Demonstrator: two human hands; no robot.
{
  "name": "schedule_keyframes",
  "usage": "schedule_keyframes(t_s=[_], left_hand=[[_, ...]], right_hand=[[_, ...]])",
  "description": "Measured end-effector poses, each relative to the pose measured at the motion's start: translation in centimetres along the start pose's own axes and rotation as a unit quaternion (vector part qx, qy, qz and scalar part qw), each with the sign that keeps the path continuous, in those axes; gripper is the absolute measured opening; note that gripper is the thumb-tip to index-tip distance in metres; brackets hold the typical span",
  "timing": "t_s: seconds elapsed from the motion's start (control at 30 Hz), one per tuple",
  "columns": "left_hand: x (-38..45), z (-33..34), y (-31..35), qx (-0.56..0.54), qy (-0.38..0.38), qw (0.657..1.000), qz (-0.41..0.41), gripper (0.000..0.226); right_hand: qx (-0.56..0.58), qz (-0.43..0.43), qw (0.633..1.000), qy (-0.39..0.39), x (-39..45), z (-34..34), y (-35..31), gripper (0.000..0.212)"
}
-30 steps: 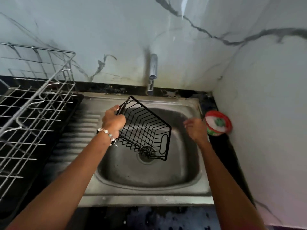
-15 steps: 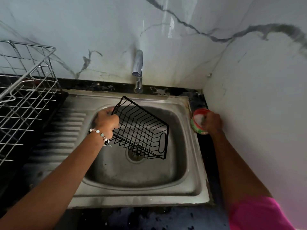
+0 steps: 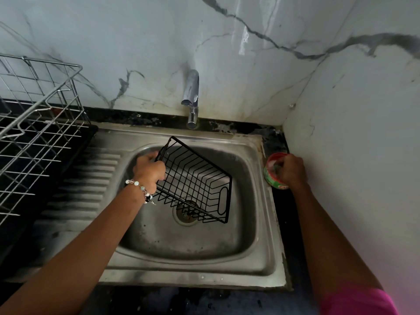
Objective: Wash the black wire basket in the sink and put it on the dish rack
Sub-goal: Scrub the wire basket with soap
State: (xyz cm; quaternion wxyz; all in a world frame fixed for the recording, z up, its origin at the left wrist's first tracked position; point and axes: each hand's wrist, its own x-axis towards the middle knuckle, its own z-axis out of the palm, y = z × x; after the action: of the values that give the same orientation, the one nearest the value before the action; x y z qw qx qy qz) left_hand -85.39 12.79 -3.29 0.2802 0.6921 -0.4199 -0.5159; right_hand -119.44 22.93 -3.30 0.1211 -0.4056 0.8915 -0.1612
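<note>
The left hand (image 3: 148, 170) is closed around the upper left corner of the black wire basket (image 3: 195, 183), fingers wrapped over the rim wire, and it holds the basket tilted over the bowl of the stainless steel sink (image 3: 261, 264). From that hand the basket slopes away to the right and down, its open side turned toward the camera, so that its far end, with an oval handle loop, hangs lowest. That low corner sits above and just right of the drain (image 3: 185, 215), whose strainer shows through the basket's wires; whether the basket touches the sink bottom cannot be told. A beaded bracelet (image 3: 139, 189) circles the wrist just behind the left hand. Beyond the hand, against the marbled wall, a chrome tap (image 3: 192, 98) stands at the back edge of the sink, its spout pointing down; no water shows running from it. To the left of the left hand, past the ribbed drainboard (image 3: 91, 178), the silver wire dish rack (image 3: 34, 123) stands on a black tray, well apart from the basket. The right hand (image 3: 292, 170) is off to the right of the sink, on the dark counter strip beside the side wall, its fingers curled down into a small round red and green tub (image 3: 273, 178). What those fingers hold inside the tub is hidden, so the grip there cannot be told beyond the hand being curled. A pink sleeve (image 3: 361, 301) shows at the lower right, on the arm behind that hand.
</note>
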Motion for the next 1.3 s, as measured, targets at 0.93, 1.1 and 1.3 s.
schedule_keyframes(t_s=[0.93,1.1,1.3], left_hand=[[0.2,-0.7,-0.7,-0.047,-0.037,0.998,-0.016,0.067],[-0.4,-1.4,-1.0,-0.066,-0.054,0.996,-0.005,0.07],[-0.3,-2.2,-1.3,-0.094,-0.082,0.992,-0.01,0.057]], right_hand=[[0.081,0.045,0.994,0.064,1.3,-1.2,2.0,0.032],[0.079,0.037,0.993,0.083,0.3,-1.7,1.2,0.025],[0.299,-0.007,0.954,0.035,-2.8,-3.1,-6.1,0.029]])
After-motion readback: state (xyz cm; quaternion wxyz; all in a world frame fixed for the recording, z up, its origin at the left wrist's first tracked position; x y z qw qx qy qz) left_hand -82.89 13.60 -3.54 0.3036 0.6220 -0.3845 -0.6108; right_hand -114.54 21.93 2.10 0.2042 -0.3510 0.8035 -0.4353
